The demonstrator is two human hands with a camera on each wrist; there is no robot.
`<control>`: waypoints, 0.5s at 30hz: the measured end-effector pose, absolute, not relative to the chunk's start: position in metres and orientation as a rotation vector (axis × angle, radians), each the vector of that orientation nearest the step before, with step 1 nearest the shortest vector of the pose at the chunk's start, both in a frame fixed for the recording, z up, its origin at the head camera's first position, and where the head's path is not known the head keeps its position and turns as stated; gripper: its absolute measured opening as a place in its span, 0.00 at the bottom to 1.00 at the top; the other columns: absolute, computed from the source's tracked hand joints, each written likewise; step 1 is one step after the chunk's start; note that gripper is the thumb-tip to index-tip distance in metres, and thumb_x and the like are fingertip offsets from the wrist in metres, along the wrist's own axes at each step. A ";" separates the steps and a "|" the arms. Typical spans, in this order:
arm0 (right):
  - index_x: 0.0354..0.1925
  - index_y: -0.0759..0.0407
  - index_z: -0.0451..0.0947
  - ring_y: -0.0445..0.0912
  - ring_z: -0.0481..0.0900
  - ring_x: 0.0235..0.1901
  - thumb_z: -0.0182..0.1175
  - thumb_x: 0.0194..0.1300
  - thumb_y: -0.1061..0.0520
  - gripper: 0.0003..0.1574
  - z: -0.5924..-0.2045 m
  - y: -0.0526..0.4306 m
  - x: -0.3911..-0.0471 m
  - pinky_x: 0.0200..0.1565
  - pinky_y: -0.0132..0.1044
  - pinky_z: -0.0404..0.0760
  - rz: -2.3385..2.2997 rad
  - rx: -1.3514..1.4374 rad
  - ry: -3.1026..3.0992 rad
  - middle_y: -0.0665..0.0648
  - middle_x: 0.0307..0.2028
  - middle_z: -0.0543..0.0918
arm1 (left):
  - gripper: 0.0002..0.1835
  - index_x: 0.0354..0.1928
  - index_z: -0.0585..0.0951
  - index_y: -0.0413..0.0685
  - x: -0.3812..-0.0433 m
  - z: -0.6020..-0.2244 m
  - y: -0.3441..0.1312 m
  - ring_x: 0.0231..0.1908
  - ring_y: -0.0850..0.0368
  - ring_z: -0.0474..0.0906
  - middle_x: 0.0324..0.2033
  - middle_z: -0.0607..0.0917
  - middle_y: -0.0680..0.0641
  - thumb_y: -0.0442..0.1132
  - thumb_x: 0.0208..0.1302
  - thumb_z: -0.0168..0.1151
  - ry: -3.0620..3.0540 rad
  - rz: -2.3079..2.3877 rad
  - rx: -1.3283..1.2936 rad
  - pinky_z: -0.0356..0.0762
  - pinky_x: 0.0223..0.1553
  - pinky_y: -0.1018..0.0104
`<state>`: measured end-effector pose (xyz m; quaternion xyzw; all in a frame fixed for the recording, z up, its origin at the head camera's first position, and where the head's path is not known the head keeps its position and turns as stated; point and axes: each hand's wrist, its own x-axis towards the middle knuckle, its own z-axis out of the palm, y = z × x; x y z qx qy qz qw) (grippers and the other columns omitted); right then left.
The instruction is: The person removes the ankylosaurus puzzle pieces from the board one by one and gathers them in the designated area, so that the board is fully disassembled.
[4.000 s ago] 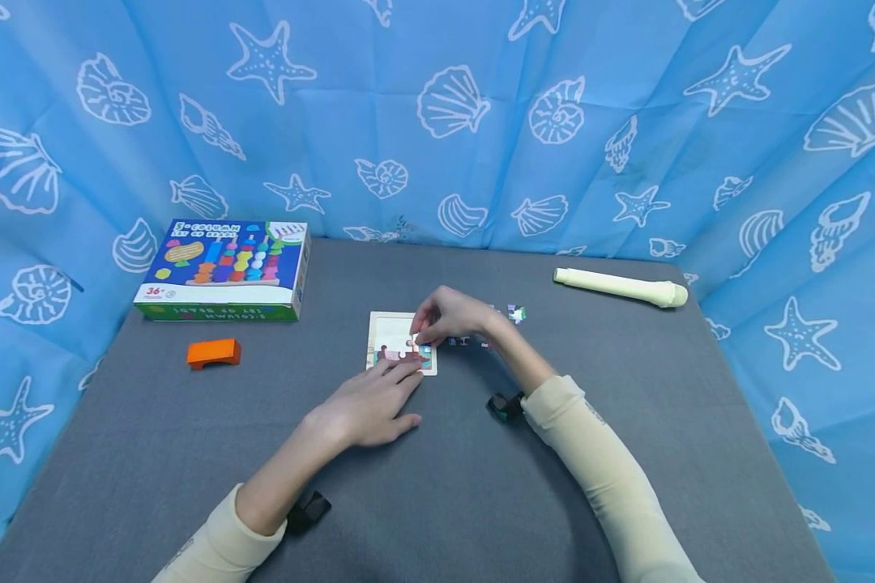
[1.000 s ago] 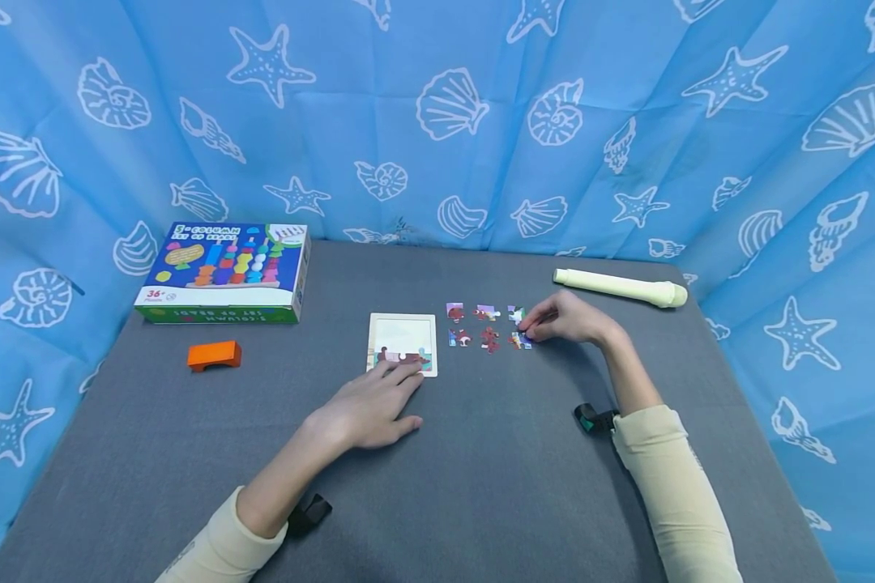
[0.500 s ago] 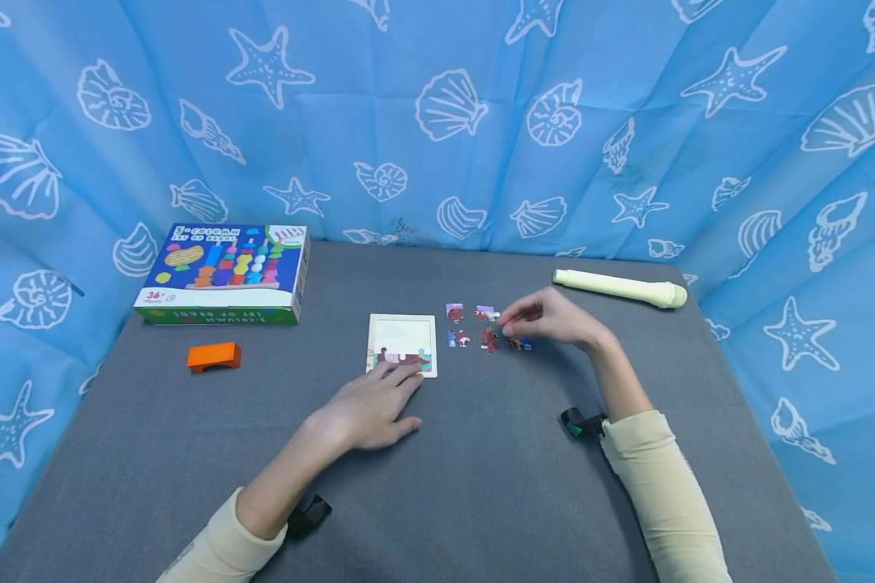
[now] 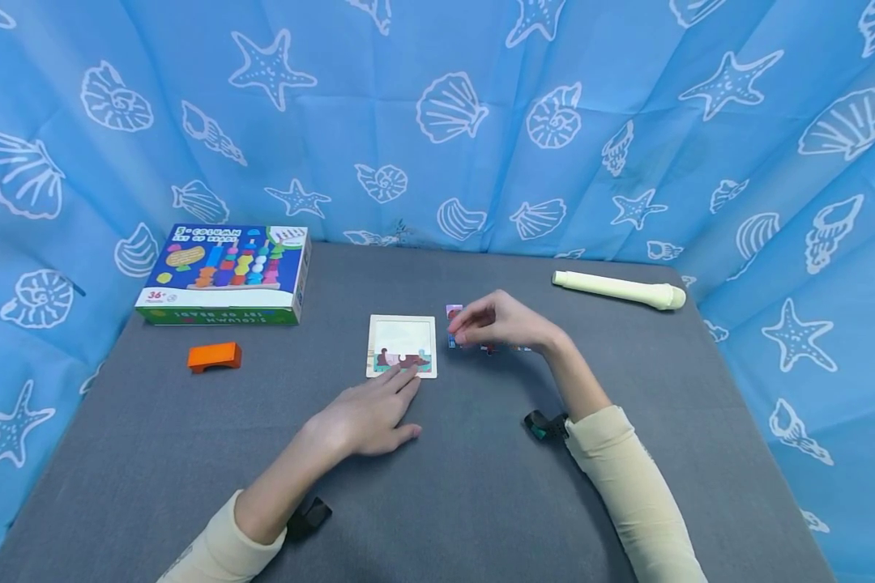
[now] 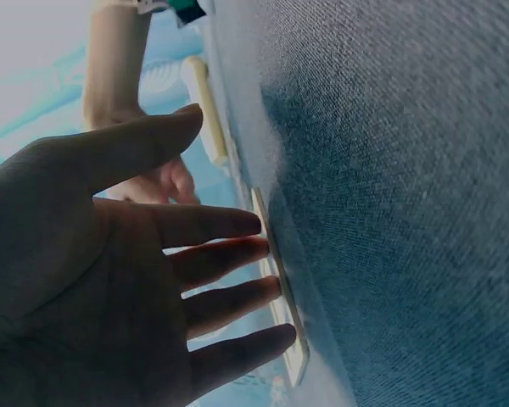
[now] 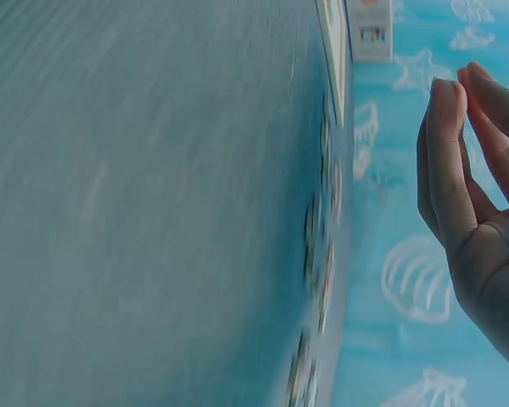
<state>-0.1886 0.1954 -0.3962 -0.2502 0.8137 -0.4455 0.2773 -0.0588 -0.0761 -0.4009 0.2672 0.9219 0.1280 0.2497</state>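
My left hand point(image 4: 364, 413) rests with spread, straight fingers at the near edge of a small square puzzle tray point(image 4: 432, 324). Pieces with a brown and teal picture point(image 4: 401, 360) fill the tray's bottom strip; the pale base shows above them. My right hand point(image 4: 506, 320) hovers over loose jigsaw pieces point(image 4: 454, 309) just right of the tray. Its fingers are loosely bent. In the right wrist view the thumb and fingertips point(image 6: 445, 97) come close together, with nothing visible between them. Below lie several blurred jigsaw pieces point(image 6: 311, 237) on the cloth; from the head, my right hand covers most of them.
A bead-set box point(image 4: 222, 275) stands at the back left, with an orange arch block point(image 4: 215, 356) in front of it. A cream microphone-shaped stick point(image 4: 620, 290) lies at the back right. Blue shell-patterned curtain point(image 4: 379, 121) surrounds the grey table point(image 4: 445, 486).
Four seconds ago my right hand was at the tray with a jigsaw piece. It was then at the rightmost loose pieces and has since swept left above them. My left hand has barely moved.
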 end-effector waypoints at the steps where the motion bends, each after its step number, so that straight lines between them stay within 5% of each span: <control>1: 0.56 0.67 0.88 0.43 0.89 0.41 0.70 0.74 0.61 0.15 -0.397 0.189 -0.190 0.46 0.37 0.88 -1.192 -0.689 2.175 0.61 0.47 0.93 | 0.42 0.85 0.60 0.42 -0.058 -0.400 -0.076 0.88 0.43 0.50 0.88 0.55 0.44 0.57 0.82 0.60 2.506 0.344 0.727 0.59 0.86 0.43; 15: 0.53 0.66 0.90 0.41 0.88 0.38 0.66 0.75 0.65 0.12 -0.409 0.104 -0.203 0.45 0.35 0.87 -1.062 -0.814 2.054 0.61 0.42 0.93 | 0.42 0.84 0.62 0.40 -0.047 -0.394 -0.074 0.88 0.38 0.45 0.88 0.50 0.35 0.58 0.81 0.60 2.498 0.330 0.689 0.59 0.86 0.43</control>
